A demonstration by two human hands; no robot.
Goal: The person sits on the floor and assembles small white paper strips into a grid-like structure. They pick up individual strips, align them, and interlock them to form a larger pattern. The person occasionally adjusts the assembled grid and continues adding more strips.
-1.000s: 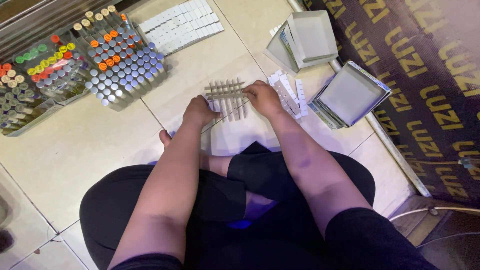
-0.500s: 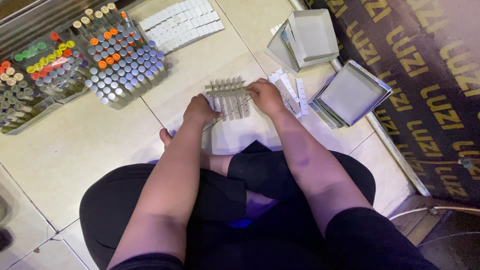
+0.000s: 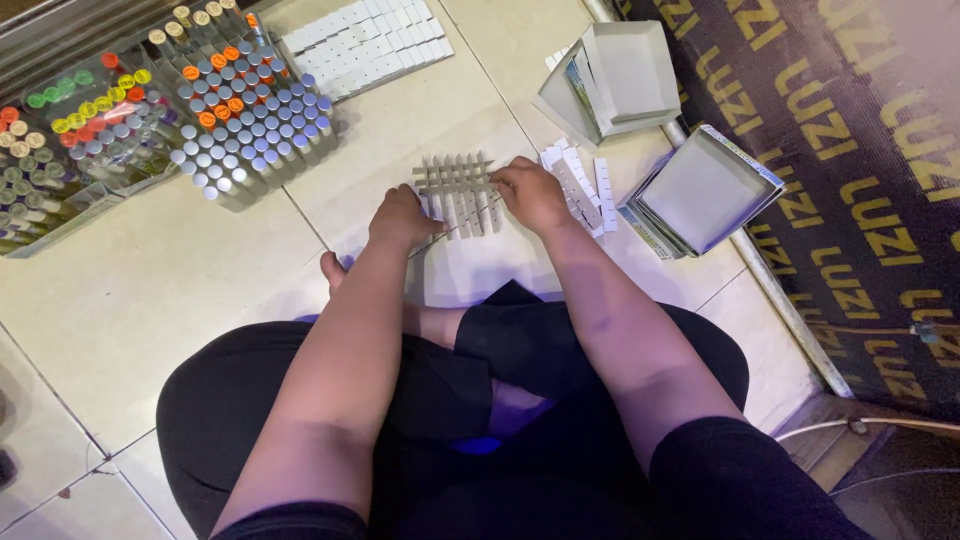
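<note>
A pale tiled floor [image 3: 180, 290] carries everything. Far left stands a block of capped tubes [image 3: 245, 110], with a white grid sheet [image 3: 365, 40] beyond. In the middle lies a cardboard lattice [image 3: 458, 195]; right, white strips [image 3: 580, 185] and two open boxes [image 3: 700, 190].

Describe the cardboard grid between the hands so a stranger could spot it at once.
Start at the tiled floor in front of the seated person's knees. Between the left hand and right hand lies the grid, a lattice of pale card strips slotted crosswise. Unlike the loose strips to its right and the open boxes beyond, it is assembled into a comb of upright dividers.
</note>
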